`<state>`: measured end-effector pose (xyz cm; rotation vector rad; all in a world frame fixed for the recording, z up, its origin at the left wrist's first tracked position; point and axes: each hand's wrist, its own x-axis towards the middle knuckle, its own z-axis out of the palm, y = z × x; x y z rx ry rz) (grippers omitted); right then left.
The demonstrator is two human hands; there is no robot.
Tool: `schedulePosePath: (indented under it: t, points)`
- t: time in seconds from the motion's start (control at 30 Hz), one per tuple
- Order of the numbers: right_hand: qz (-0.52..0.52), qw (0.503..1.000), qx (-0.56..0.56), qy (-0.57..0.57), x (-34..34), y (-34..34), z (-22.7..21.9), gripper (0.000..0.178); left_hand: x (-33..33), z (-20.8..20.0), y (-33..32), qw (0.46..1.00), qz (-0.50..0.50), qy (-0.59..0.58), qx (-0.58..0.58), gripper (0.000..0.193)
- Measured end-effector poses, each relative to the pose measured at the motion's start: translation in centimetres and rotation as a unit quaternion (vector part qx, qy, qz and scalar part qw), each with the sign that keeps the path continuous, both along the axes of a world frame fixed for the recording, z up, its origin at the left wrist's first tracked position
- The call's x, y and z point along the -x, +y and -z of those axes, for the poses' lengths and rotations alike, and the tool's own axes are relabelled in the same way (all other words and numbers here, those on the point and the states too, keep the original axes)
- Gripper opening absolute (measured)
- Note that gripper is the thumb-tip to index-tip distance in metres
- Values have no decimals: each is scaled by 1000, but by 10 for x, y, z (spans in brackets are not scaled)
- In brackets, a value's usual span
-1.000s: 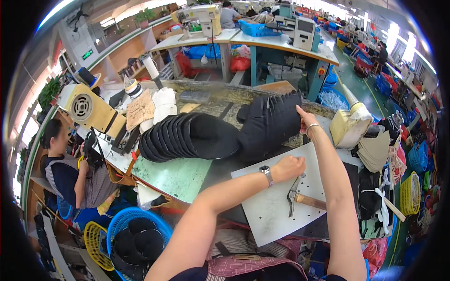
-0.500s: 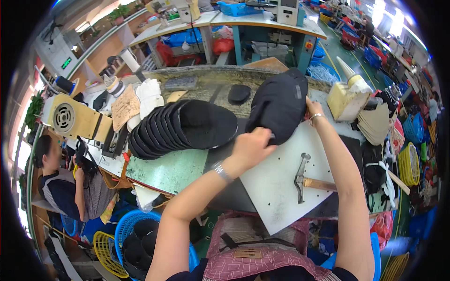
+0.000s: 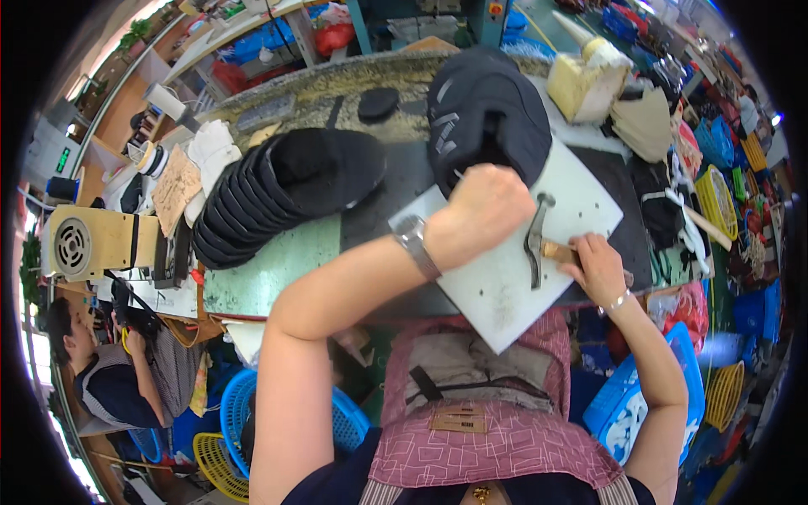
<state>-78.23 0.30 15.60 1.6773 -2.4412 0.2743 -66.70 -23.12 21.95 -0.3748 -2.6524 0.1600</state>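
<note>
Right hand (image 3: 599,268) moved from the black shoe parts (image 3: 490,80) to the hammer (image 3: 536,244), fingers wrapped round its handle, near the tabletop (image 3: 269,282) front edge, left hand (image 3: 488,215) curled, grip hidden

Pink line-patterned apron (image 3: 513,442), seemingly grey hammerhead (image 3: 534,243)

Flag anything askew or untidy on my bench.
The white board sits askew, one corner jutting past the front edge of the bench, with dark specks scattered on it around the hammer. Nothing else stands out.
</note>
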Motion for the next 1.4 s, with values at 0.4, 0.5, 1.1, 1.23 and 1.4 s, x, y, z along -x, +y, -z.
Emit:
schedulePosePath:
  t: [0.4,0.5,1.1,1.23,1.4]
  points:
    - [168,764,256,-568,4,63,-37,25,-109,-35,61,996,6,22,-84,20]
    - [88,785,271,-550,-27,60,-60,28,-139,0,126,994,41,-94,-29,16]
    - [-41,961,-13,-275,-40,21,-17,27,-117,38,61,401,-95,-192,-891,10]
    - [-32,945,-6,-326,-35,29,-6,27,-115,72,68,521,-119,-218,-817,11]
    - [-24,947,13,-319,-43,29,-9,30,-116,81,77,567,-134,-192,-790,11]
